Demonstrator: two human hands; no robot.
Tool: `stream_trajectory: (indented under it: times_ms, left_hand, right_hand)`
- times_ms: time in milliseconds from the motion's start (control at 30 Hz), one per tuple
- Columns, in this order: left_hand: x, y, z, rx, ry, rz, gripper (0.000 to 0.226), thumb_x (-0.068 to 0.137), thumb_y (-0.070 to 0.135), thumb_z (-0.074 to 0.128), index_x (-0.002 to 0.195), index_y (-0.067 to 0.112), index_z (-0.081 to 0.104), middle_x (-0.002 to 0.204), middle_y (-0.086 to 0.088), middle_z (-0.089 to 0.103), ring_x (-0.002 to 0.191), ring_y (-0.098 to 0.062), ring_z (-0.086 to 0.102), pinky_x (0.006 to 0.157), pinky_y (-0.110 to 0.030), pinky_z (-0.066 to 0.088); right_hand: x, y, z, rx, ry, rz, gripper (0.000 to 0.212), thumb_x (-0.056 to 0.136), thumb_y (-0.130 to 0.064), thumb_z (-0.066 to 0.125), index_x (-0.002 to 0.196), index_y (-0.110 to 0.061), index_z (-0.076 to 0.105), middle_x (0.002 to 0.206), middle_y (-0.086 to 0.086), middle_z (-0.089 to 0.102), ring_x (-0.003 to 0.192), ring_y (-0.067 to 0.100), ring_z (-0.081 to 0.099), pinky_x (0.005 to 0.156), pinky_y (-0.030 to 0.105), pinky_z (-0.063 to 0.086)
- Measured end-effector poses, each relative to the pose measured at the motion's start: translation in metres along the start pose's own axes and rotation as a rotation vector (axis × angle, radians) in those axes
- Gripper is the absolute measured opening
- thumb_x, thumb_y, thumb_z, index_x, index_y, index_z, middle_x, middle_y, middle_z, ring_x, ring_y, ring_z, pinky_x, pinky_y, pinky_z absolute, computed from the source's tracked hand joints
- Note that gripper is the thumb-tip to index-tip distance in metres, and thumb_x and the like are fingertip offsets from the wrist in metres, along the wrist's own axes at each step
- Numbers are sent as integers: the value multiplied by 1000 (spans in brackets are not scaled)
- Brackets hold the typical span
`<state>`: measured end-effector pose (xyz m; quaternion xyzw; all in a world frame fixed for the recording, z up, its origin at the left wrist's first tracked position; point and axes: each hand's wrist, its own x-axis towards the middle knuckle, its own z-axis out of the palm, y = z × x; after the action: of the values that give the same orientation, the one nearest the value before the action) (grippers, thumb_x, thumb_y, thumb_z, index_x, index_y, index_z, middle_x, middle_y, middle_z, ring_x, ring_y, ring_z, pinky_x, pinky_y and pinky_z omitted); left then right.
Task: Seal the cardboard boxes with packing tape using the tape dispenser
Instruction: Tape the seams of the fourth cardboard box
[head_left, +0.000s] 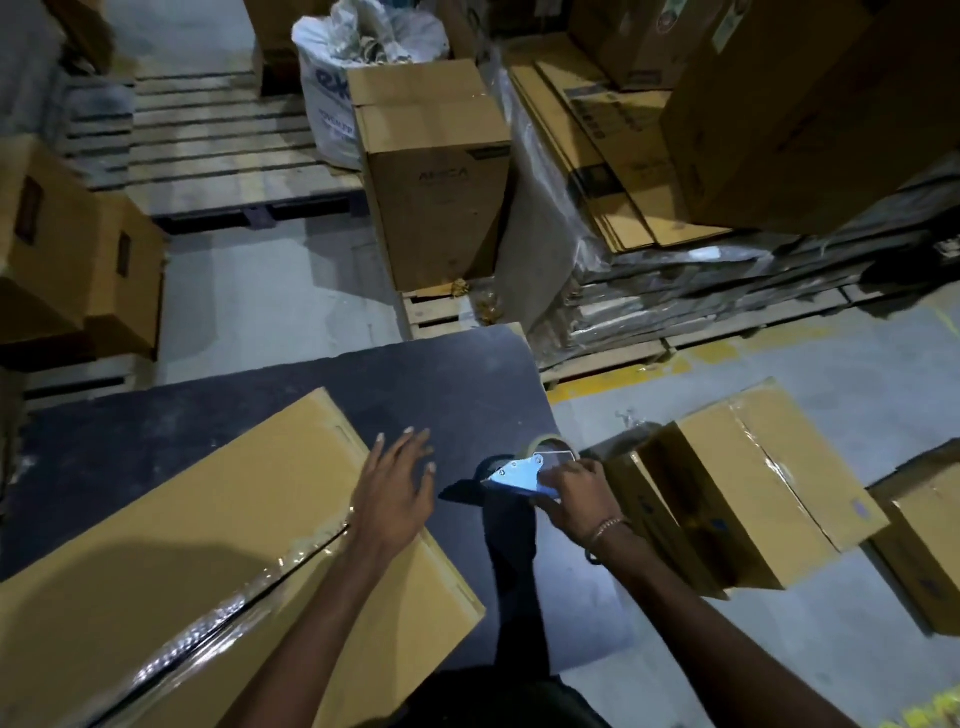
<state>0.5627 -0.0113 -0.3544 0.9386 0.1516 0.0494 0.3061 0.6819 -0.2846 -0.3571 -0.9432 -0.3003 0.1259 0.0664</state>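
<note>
Head view: a long box (208, 545) lies on the dark desk (457, 379), with shiny tape (218, 618) along its centre seam. The left hand (397, 488) hovers over the box's far right corner, fingers spread and straight, holding nothing. The right hand (579, 493) grips the tape dispenser (522, 473) at the desk's right edge. Taped boxes (748, 483) sit on the floor (831, 364) to the right.

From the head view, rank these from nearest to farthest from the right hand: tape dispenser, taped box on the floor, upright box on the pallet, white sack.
1. tape dispenser: gripped by the right hand.
2. taped box on the floor: just right of it.
3. upright box on the pallet: well ahead.
4. white sack: behind that box, farthest.
</note>
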Motion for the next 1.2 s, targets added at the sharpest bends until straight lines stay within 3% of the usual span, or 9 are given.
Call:
stream_trajectory:
  times_ms: [67,167,300,433,500,667,867,1000,1200]
  left_hand:
    - [9,16,-17,-319,-84,-181,44,111,49,43,144,27,62,140,19,64,145,-6,46,120,-25,31]
    - [23,33,-51,-779,-231,-332,34,111,36,49,136,23,68,124,13,75,125,-5,64,88,-4,43]
    - [27,21,-96,-1007,-293,-350,30,108,28,55,129,16,74,120,3,78,110,-9,73,78,-10,53]
    - [26,-10,-117,-1067,-307,-321,25,100,19,69,120,7,78,117,-14,78,109,-32,74,89,-33,62]
    - [27,-23,-127,-1067,-363,-308,32,95,29,75,118,7,78,116,-19,76,104,-34,74,93,-42,62]
    - [27,-46,-142,-1068,-450,-305,62,60,64,93,99,17,83,91,-6,75,80,-12,65,72,-24,53]
    - [35,-60,-142,-1027,-499,-363,39,91,38,77,111,4,78,73,-5,63,64,-13,51,60,-29,35]
    - [34,-65,-138,-1026,-549,-416,26,106,21,62,117,1,75,80,-2,72,63,-8,57,58,-19,44]
    - [29,-66,-137,-1201,-558,-464,41,100,45,67,110,6,78,96,-8,75,82,-15,67,84,-29,60]
  right_hand:
    - [13,-18,-22,95,64,-65,20,80,-39,84,89,-23,74,90,3,78,82,30,71,78,36,47]
    - [27,-52,-53,215,79,-166,30,86,-49,78,99,-23,74,98,4,77,85,24,69,75,34,52]
    - [43,-89,-72,339,-6,-131,36,87,-51,78,102,-19,74,96,2,74,82,18,66,69,35,55]
    - [50,-115,-80,359,-72,-108,43,84,-57,79,73,-19,60,67,-7,50,60,9,41,55,27,28]
    - [51,-125,-87,393,-111,-111,40,82,-58,80,79,-21,67,70,-8,54,62,8,43,55,28,30]
    - [52,-149,-98,454,-244,-186,29,83,-54,82,80,-29,68,68,-13,54,61,1,47,55,18,34]
    - [51,-158,-98,716,-445,-128,21,87,-41,84,99,-24,80,84,-15,72,74,0,60,67,21,49]
    - [48,-166,-101,846,-509,-81,13,89,-28,83,101,-22,81,85,-13,75,77,2,65,70,22,52]
    - [46,-169,-103,906,-538,-42,17,90,-30,82,104,-21,82,93,2,78,83,15,71,73,33,59]
